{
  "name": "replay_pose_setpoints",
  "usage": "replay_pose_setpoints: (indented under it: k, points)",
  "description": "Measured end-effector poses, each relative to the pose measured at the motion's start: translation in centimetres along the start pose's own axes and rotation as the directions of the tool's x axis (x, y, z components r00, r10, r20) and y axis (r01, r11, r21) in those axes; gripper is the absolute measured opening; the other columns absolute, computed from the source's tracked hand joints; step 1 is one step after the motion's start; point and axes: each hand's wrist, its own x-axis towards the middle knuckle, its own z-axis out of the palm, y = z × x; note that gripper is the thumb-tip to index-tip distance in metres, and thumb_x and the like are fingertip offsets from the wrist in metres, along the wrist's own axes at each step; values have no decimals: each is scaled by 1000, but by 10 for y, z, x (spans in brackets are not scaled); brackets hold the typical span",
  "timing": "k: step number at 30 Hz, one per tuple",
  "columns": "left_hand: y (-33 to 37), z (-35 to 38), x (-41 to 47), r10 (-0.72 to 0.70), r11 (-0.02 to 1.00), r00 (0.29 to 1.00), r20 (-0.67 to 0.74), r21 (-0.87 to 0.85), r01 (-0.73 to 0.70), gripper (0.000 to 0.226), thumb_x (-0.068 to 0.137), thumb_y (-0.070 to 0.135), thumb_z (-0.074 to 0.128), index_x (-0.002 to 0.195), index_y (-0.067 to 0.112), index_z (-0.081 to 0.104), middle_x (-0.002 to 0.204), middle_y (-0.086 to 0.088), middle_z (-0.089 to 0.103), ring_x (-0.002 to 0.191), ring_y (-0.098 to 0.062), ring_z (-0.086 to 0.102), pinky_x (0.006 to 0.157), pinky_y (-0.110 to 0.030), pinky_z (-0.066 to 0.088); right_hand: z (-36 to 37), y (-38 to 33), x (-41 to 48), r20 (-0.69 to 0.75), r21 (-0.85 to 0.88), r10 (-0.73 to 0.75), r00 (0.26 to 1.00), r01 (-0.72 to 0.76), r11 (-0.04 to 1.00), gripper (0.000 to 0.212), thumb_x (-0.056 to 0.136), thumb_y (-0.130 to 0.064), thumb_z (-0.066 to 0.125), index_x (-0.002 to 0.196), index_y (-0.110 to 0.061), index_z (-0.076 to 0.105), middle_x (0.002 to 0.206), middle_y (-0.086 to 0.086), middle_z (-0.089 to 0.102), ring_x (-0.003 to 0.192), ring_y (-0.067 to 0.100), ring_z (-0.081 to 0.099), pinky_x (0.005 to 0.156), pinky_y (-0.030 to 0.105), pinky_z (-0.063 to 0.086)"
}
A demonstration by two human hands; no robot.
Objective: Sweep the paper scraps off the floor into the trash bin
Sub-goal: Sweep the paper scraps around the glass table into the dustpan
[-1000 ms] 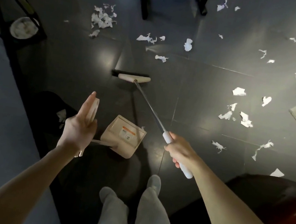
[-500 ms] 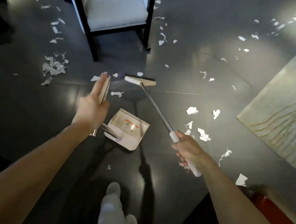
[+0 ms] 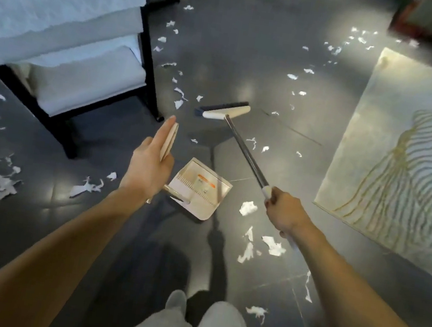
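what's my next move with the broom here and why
Probably draw the broom head back toward the dustpan, catching the small paper scraps lying between them. The right hand grips the broom pole, the head rests beyond those scraps, and the dustpan's open side seems to face it.

We see a beige dustpan, tray tilted, orange label and comb teeth inside, long handle rising at its left. Broom: metal shaft, white grip, cream head with dark bristles down on the floor beyond the dustpan, shaft slanting back past the dustpan's right side. White torn paper scraps lie scattered round the dustpan: one just right, a heap well left, many beyond.
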Motion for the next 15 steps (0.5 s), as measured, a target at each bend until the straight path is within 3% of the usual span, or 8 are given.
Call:
replay_pose_setpoints:
  k: [3,5,7,10,13,15]
  points:
    - [6,22,63,-7,1000,998,56,-9,8,74,93,10,45,141,58,16,108,1,47,91,-18,49,79,-26,44,-19,-12,55,7,60,38,999,-39,997,23,97,-22,42,113,-12,55,100,18,62,72,29,51,53,33,50]
    - [5,41,104,-13,1000,997,81,2,12,75,93,12,45,139,61,14,108,4,46,90,-13,48,66,-11,39,-27,-16,95,27,202,80,996,-84,976,26,97,-24,44,117,-18,58,98,17,64,66,27,50,50,30,46]
    - [4,62,142,-32,999,995,100,5,32,74,92,13,43,138,63,14,107,6,46,83,-12,47,56,-10,35,-29,-20,137,51,273,95,994,-106,956,28,97,-25,45,120,-18,59,99,17,65,65,26,50,51,28,45]
    - [-1,91,187,-55,997,994,97,59,50,73,90,10,38,140,58,14,107,1,50,80,-9,46,73,-27,39,-29,-22,197,98,281,107,989,-131,951,29,96,-22,47,122,-17,59,95,15,64,60,23,49,45,23,41]
    - [-17,112,220,-67,996,991,120,60,60,76,90,6,40,138,59,14,130,0,54,109,-17,54,92,-30,41,-26,-23,249,159,230,128,979,-162,959,30,95,-22,48,121,-15,61,92,11,60,60,22,48,41,19,36]
    - [-29,121,235,-83,996,987,135,50,77,80,89,4,41,137,62,16,135,1,52,121,-20,51,100,-31,37,-24,-26,278,213,203,152,965,-196,959,30,95,-22,50,122,-14,61,89,8,57,65,25,47,44,18,35]
